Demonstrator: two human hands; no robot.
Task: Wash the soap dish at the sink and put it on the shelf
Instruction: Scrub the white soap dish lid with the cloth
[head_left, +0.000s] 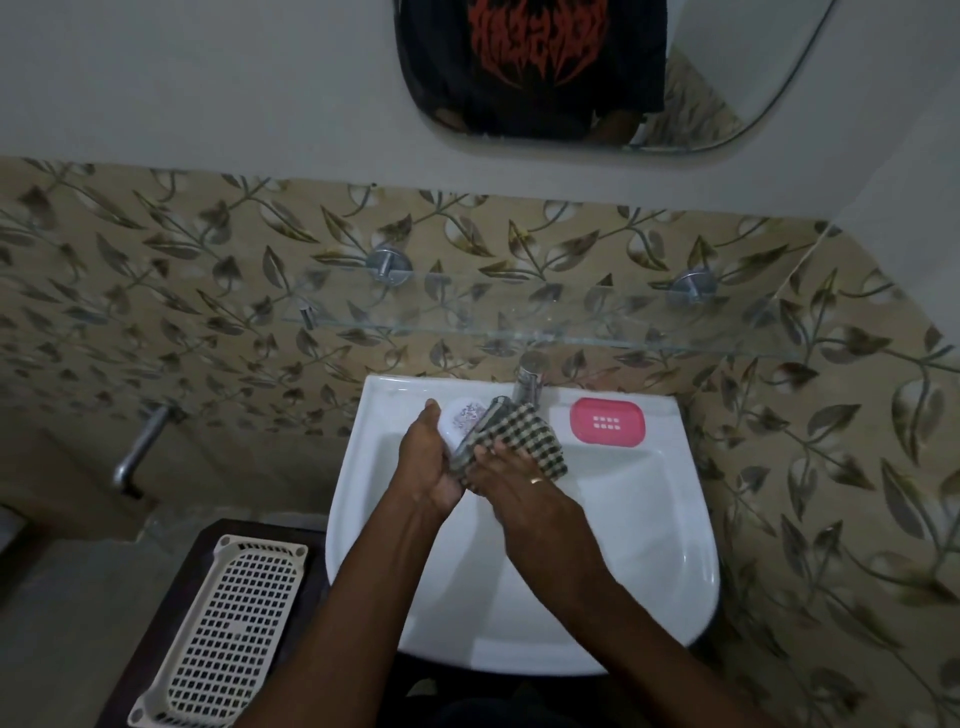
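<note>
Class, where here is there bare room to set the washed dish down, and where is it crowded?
Free: the glass shelf above the tap; the sink ledge left of it. Crowded: right of it, the pink tray fills the ledge; mid-basin, the left hand holds the white dish, the right hand the checked cloth.

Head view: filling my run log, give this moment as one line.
left hand holds soap dish over sink | right hand holds checked cloth against it | pink tray on sink rim beside tap

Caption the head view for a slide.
Left hand holds white soap dish over sink; right hand holds checked cloth against it.
</note>
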